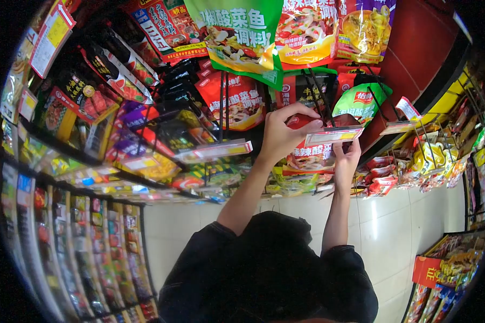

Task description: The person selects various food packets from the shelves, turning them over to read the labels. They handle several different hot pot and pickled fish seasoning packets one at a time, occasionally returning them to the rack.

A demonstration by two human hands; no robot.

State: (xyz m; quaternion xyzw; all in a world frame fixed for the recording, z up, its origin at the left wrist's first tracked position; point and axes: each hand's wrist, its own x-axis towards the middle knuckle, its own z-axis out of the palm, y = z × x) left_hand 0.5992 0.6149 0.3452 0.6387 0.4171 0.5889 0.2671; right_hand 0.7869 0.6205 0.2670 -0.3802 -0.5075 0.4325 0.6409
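Observation:
A red seasoning packet [310, 161] with white lettering hangs on the rack in front of me, partly hidden by a price tag [334, 135] in a clear holder. My left hand [286, 131] is closed on the packet's upper left side, its thumb lying along the top. Close under the tag, my right hand [347, 154] has its fingers bent at the packet's right edge. A green packet [364, 102] hangs just behind my hands. To their left is another red packet [234, 99] on a hook.
Large green [240, 35] and red packets [307, 32] hang above. Metal hooks with a price tag [215, 152] jut out at left. Yellow packets [431, 156] hang at right. Below lie pale floor tiles [382, 226], with stocked shelves [86, 242] at lower left.

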